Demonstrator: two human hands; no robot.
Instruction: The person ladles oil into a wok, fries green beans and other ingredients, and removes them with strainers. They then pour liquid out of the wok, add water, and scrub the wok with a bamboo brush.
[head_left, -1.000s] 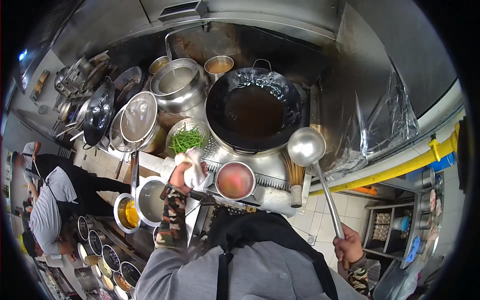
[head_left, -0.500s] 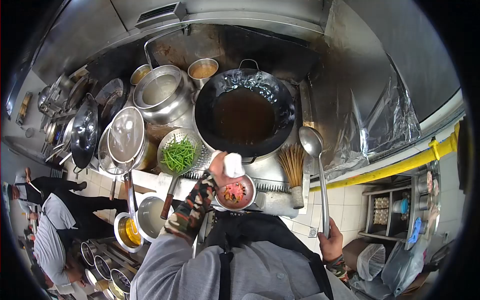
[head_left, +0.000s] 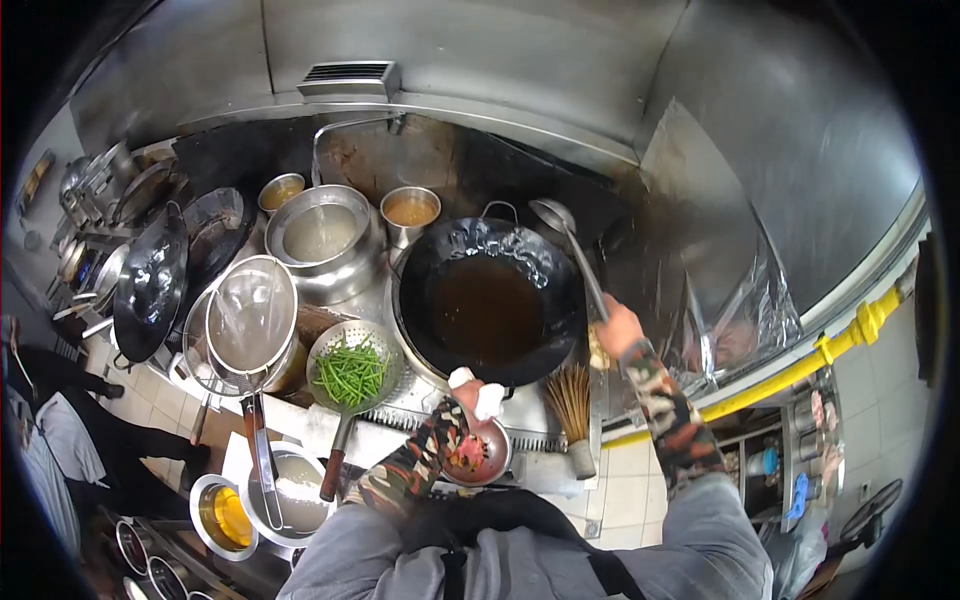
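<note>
My left hand (head_left: 466,396) is closed on a white cloth (head_left: 489,402) at the near rim of a large black wok (head_left: 418,300). Dark brown liquid fills the bottom of the wok. In my right hand (head_left: 620,330) is the handle of a long metal ladle (head_left: 588,272); its bowl is raised near the wok's far right rim. A metal bowl (head_left: 499,455) with pink and dark food pieces sits just below my left hand, partly hidden by the sleeve. Left of the wok, a perforated strainer (head_left: 397,372) holds green beans (head_left: 350,373).
A bamboo brush (head_left: 571,405) leans at the stove's front right. Behind the strainer stand a large pot (head_left: 340,280) and a small pot of orange-brown liquid (head_left: 411,210). A mesh sieve (head_left: 252,315) lies at left, above a bowl with yellow contents (head_left: 228,512). A yellow pipe (head_left: 780,390) runs along the right.
My right hand has lifted the ladle from low at the right up toward the wok's far right side. The left hand with the cloth stays by the near rim. The view has shifted.
</note>
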